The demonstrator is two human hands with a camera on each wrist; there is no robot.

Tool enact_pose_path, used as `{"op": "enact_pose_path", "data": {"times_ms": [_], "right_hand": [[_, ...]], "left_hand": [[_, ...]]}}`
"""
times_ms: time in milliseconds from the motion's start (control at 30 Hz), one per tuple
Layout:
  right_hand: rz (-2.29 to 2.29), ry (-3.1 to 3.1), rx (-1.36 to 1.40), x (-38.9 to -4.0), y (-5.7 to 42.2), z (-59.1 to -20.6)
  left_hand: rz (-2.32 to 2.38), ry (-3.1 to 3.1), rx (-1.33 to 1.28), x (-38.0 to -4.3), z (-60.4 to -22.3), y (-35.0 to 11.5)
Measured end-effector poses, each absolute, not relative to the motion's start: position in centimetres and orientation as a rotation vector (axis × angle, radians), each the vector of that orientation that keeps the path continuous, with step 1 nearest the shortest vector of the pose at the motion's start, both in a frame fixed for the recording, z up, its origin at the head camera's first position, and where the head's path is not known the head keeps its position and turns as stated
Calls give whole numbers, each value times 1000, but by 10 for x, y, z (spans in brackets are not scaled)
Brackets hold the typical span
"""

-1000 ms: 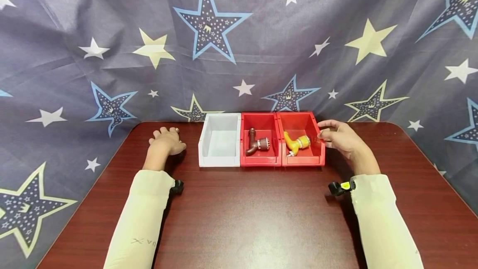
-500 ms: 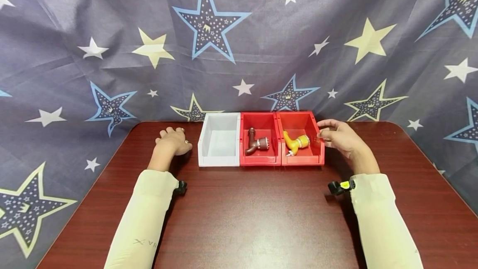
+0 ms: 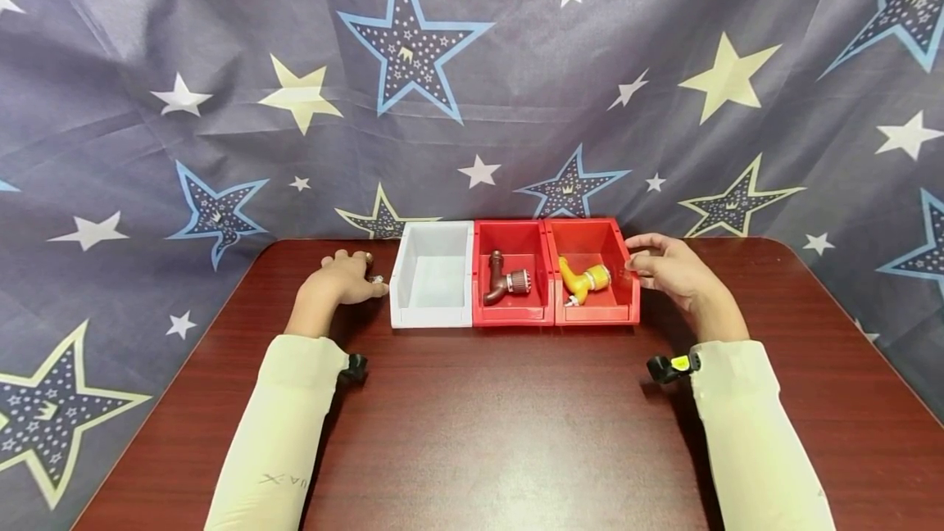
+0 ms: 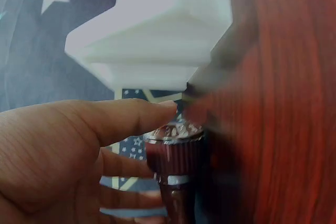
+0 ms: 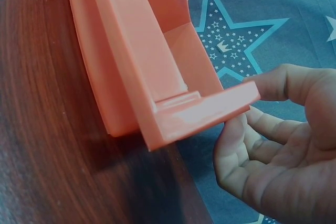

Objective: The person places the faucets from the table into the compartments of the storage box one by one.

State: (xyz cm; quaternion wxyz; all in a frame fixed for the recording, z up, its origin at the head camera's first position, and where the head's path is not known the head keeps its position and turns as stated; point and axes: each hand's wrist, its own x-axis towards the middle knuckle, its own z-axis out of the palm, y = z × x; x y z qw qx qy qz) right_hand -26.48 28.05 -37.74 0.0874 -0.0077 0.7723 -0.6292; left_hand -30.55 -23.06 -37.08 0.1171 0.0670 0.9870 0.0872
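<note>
My left hand point(image 3: 339, 279) is beside the white bin point(image 3: 431, 317), its thumb tip close to the bin's left wall. In the left wrist view a dark brown tap point(image 4: 175, 158) with a ribbed knob and silvery ring is held at the fingers, lower end out of frame. My right hand point(image 3: 674, 273) pinches the side rim of the right-hand red bin point(image 3: 597, 315) between thumb and fingers. Inside that bin lies a yellow tap point(image 3: 586, 281). Another brown tap point(image 3: 505, 281) lies in the middle red bin point(image 3: 514, 316).
The three bins stand side by side at the back of the dark red wooden table point(image 3: 509, 416). A star-patterned cloth point(image 3: 516, 105) hangs behind them. Black wrist cameras stick out from both cuffs.
My left hand has moved right, up to the white bin, with the tap in it. The right hand keeps its hold on the red bin's rim.
</note>
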Motion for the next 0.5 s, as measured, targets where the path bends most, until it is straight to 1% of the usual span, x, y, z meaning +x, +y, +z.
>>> {"op": "enact_pose_path", "data": {"times_ms": [267, 500], "right_hand": [[-1905, 2279, -46, -265, 279, -376], [-1920, 2277, -48, -264, 279, -377]], "left_hand": [[306, 2899, 288, -304, -366, -242], [306, 2925, 216, -304, -367, -235]]}}
